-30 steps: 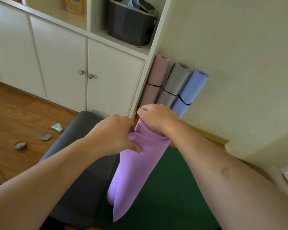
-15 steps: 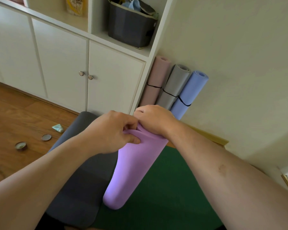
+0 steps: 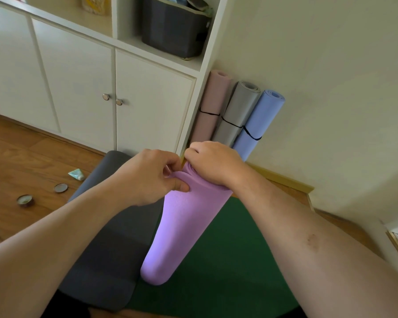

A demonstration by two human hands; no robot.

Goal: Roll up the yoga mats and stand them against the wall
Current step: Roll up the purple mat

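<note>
A rolled purple yoga mat (image 3: 182, 230) stands on end on the green mat (image 3: 228, 260), leaning toward me. My left hand (image 3: 147, 177) pinches the loose outer edge at its top. My right hand (image 3: 214, 161) grips the top of the roll from the right. Three rolled mats stand against the wall beyond: pink (image 3: 213, 106), grey (image 3: 238, 113) and blue (image 3: 260, 120), each with a black band. A dark grey mat (image 3: 110, 255) lies flat on the floor to the left.
White cabinet doors (image 3: 97, 88) and a shelf with a dark bin (image 3: 172, 28) stand behind. On the wooden floor at left lie a small tube (image 3: 76, 174), a round lid (image 3: 60, 187) and a small tin (image 3: 25, 200). A skirting board (image 3: 283, 180) runs along the wall.
The loose hanging flap of the purple mat has been wound in, so the roll is now a tidy cylinder. Both hands stay at its top end.
</note>
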